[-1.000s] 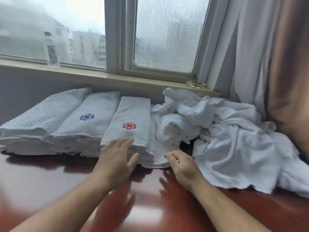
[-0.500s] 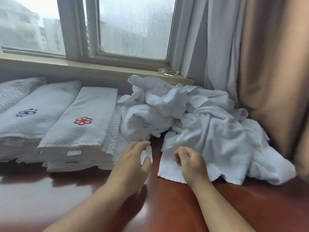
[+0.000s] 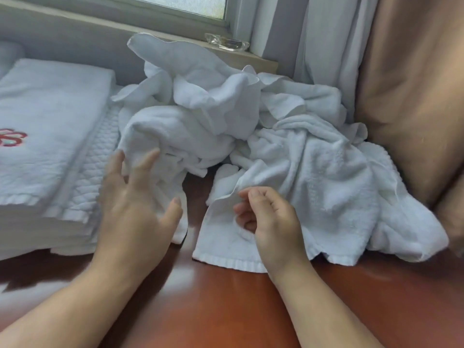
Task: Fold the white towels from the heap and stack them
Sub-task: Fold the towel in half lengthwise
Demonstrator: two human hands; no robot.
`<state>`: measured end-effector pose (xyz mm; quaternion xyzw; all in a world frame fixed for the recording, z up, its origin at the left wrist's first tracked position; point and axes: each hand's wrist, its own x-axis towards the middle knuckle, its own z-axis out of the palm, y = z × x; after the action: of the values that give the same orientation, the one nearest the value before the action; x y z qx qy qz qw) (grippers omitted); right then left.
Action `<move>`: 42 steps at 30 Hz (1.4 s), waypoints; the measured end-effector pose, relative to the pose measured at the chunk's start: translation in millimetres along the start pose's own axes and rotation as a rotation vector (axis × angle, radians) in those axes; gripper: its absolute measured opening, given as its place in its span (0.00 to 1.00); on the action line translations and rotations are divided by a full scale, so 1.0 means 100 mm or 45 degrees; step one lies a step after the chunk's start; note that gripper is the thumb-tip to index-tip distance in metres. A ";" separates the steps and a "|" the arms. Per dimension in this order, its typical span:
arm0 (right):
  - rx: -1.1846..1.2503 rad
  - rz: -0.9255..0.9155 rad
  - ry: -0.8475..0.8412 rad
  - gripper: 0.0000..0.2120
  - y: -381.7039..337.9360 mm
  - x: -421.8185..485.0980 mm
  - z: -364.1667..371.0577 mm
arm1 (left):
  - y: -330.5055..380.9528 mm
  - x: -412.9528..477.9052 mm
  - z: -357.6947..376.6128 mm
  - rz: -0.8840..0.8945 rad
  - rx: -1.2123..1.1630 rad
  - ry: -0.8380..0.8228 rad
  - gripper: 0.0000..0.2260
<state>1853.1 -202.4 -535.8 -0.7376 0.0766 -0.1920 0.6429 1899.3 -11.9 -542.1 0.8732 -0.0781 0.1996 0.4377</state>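
The heap was found on the desk, the left hand spread at it, the right hand curled over the front towel; any pinch could not be told. Soft, light cloth was judged best taken by its hem.

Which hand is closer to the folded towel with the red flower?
Left. The left hand is just right of the folded towel; the right hand is farther right, at the front of the heap.

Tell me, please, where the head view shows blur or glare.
Head view: the left hand is motion-blurred at its fingers; pale glare lies on the table by the left forearm; the heap and right hand look sharper; the right edge is smeared.
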 end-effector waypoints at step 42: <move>0.251 -0.101 0.127 0.12 -0.23 0.06 -0.10 | 0.14 -0.10 -0.08 0.411 -0.809 -0.665 0.26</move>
<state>1852.1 -210.1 -510.9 -0.6628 0.0600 -0.2605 0.6995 1883.4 -15.0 -531.8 0.6929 -0.3791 0.0042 0.6133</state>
